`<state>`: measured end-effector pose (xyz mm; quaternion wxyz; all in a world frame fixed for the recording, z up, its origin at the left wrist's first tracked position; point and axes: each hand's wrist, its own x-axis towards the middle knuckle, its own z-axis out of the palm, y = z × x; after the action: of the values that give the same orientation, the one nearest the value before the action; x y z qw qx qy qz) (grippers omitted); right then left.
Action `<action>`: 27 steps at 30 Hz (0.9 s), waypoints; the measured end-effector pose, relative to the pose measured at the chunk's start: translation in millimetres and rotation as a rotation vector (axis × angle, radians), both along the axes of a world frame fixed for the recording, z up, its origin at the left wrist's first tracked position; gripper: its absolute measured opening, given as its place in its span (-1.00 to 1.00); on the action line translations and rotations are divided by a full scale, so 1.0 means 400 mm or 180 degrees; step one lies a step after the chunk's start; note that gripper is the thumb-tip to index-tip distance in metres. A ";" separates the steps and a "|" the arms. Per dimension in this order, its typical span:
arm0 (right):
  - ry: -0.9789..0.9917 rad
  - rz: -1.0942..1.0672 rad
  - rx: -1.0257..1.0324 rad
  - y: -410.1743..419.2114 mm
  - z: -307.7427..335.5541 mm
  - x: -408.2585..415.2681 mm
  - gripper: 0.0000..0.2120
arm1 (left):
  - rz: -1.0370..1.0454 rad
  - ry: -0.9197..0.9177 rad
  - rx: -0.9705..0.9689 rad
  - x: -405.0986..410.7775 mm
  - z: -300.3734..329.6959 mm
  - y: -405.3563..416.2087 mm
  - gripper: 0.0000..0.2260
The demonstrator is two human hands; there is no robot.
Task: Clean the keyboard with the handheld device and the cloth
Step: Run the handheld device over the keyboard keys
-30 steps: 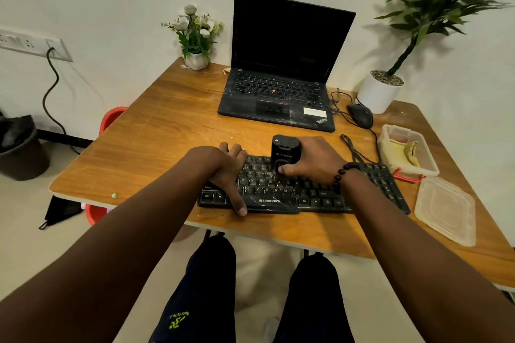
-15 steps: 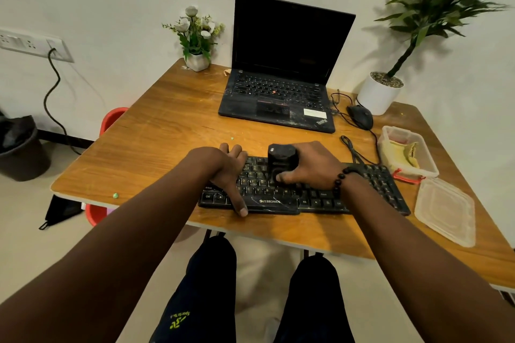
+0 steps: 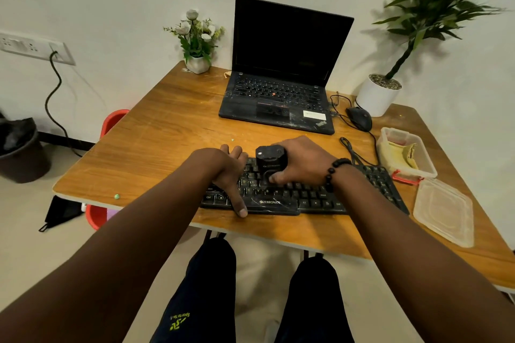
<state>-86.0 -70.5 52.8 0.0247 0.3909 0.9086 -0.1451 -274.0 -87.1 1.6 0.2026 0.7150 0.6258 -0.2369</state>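
Keyboard (image 3: 306,198) cleaning took place on a wooden worktop (image 3: 167,133), the black keyboard lying along its near edge at 6 o'clock. At 12 o'clock stood an open laptop (image 3: 281,86), dark-screened, with a potted plant (image 3: 379,95) at 2 o'clock and a small flower vase (image 3: 197,64) at 11 o'clock. At 3 o'clock sat a clear container (image 3: 418,159) with the yellow cloth (image 3: 398,154) inside, its lid (image 3: 443,211) just beside it toward 4 o'clock. The left hand (image 3: 228,172) lay across the keyboard's left end, fingers relaxed over the far edge, thumb at the near edge. The right hand (image 3: 303,161) gripped the black handheld device (image 3: 270,161), standing upright on the keys. A mouse (image 3: 359,118) lay near the laptop.
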 end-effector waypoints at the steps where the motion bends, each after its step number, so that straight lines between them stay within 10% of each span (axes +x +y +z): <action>1: 0.0022 0.0021 -0.0127 -0.007 -0.003 0.002 -0.69 | 0.0004 -0.0009 0.0003 0.000 0.000 0.000 0.36; 21: -0.0699 0.0262 -0.0011 0.007 0.017 -0.030 -0.70 | -0.0001 -0.0103 0.0034 -0.005 -0.003 -0.004 0.34; 27: -0.0048 0.0095 -0.0226 -0.010 -0.004 0.000 -0.68 | -0.0030 -0.0116 0.0065 -0.007 -0.003 -0.005 0.33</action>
<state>-86.0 -74.6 51.1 0.0476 0.3772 0.9084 -0.1739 -276.9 -89.2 0.2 0.2055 0.7242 0.6209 -0.2185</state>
